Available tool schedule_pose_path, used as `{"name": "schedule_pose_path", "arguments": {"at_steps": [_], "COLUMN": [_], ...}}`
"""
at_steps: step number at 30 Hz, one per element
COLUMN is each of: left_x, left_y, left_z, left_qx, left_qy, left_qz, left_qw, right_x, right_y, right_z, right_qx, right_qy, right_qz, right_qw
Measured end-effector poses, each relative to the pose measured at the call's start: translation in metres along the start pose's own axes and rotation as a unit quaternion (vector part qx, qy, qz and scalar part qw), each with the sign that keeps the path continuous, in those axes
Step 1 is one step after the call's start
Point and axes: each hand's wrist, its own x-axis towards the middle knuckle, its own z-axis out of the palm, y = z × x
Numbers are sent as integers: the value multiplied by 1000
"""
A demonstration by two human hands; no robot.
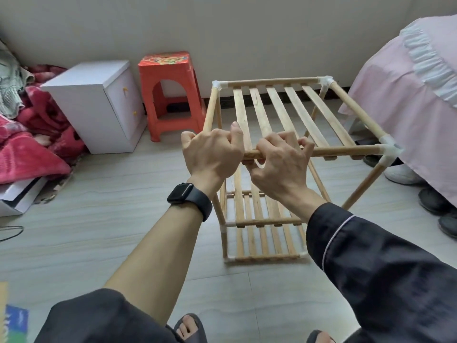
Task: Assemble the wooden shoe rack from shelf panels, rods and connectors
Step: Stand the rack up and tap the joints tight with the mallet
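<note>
Wooden rack [291,115], both hands gripping front rod [346,151]

Left hand [210,154] and right hand [277,164] sit side by side on the wooden slatted shoe rack [284,115]; orange plastic stool [170,95] beyond-left of them.

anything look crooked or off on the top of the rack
The front-left corner under the left hand is hidden. The front wooden rod slopes upward toward the white plastic connector; wide-angle distortion may account for that. Nothing looks broken.
</note>
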Motion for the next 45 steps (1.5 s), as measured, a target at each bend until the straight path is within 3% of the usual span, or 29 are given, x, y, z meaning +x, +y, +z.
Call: {"name": "schedule_pose_path", "arguments": {"at_steps": [4, 19, 25, 28, 30, 32, 34, 36, 39, 41, 43, 44, 45], "left_x": [-6, 5, 9, 12, 13, 11, 11, 16, 25, 29, 34, 37, 40], "left_y": [2, 2, -15, -25, -30, -36, -40, -41, -36, -30, -28, -28, -30], "left_z": [0, 2, 5, 6, 4, 0, -6, -11, -16, -17, -18, -17, -16], "left_qx": [9, 2, -161, -326, -459, -533, -561, -583, -578, -562, -545, -539, -536], "left_qy": [19, -29, 17, 0, -75, -160, -212, -247, -287, -303, -314, -320, -325], "left_qz": [12, 33, 39, -133, -274, -352, -366, -362, -359, -371, -385, -392, -399], "left_qw": [1000, 999, 986, 936, 842, 753, 712, 685, 674, 675, 675, 673, 669], "right_x": [-4, -7, -13, -13, -10, -5, 1, 6, 6, 4, -3, -8, -12], "right_y": [0, -15, 1, 12, 21, 37, 61, 88, 132, 156, 172, 176, 180], "right_z": [-3, -3, -13, -24, -35, -47, -59, -74, -95, -101, -102, -100, -98], "right_qx": [0, -22, 13, 85, 142, 152, 129, 122, 151, 297, 458, 487, 489], "right_qy": [12, 2, -38, -44, -16, 40, 105, 149, 156, 95, -11, -63, -108], "right_qz": [8, 10, -57, -75, -44, 15, 98, 219, 393, 477, 524, 521, 507], "right_qw": [1000, 1000, 998, 993, 989, 987, 981, 957, 894, 822, 718, 699, 701]}}
